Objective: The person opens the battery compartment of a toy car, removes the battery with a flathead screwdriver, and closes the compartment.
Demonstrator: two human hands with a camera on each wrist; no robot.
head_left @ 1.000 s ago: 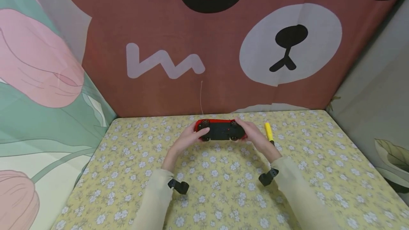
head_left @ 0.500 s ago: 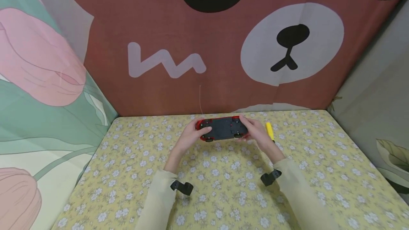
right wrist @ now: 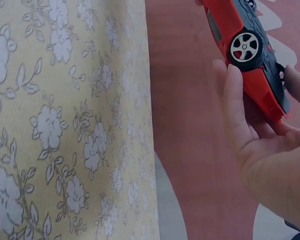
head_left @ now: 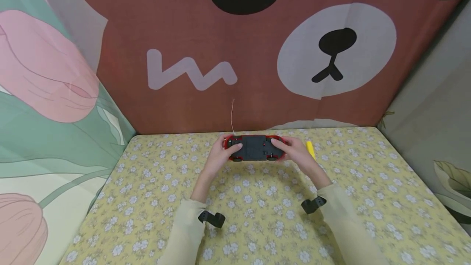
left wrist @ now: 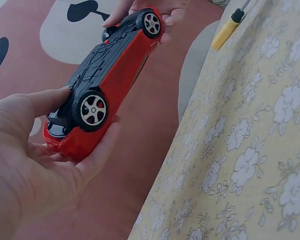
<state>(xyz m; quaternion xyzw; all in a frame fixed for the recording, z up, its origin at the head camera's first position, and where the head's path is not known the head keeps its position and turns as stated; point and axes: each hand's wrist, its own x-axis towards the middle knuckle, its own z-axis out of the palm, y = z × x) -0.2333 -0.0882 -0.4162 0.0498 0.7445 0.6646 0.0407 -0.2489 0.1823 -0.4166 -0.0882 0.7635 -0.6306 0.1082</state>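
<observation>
A red toy car [head_left: 254, 147] is held up above the table's far part, its black underside turned toward the head camera. My left hand [head_left: 218, 156] grips one end, thumb lying on the underside. At the other end my right hand [head_left: 299, 155] holds on, its thumb also across the underside. In the left wrist view the car [left wrist: 112, 75] shows silver-spoked wheels and a red side, with the left fingers wrapped beneath the body. The right wrist view has the right hand [right wrist: 270, 145] cupped round the car's red end [right wrist: 262, 95].
A yellow-handled tool [head_left: 310, 149] lies on the flowered tablecloth [head_left: 257, 216] just beyond the right hand; its dark collar and thin metal shaft [left wrist: 245, 7] show in the left wrist view. A thin pale wire [head_left: 232, 117] rises behind the car against the printed curtain [head_left: 184, 109].
The car tilted a little and then came back level, its underside now facing the head camera more fully. My right thumb has moved from the car's far edge onto its underside.
</observation>
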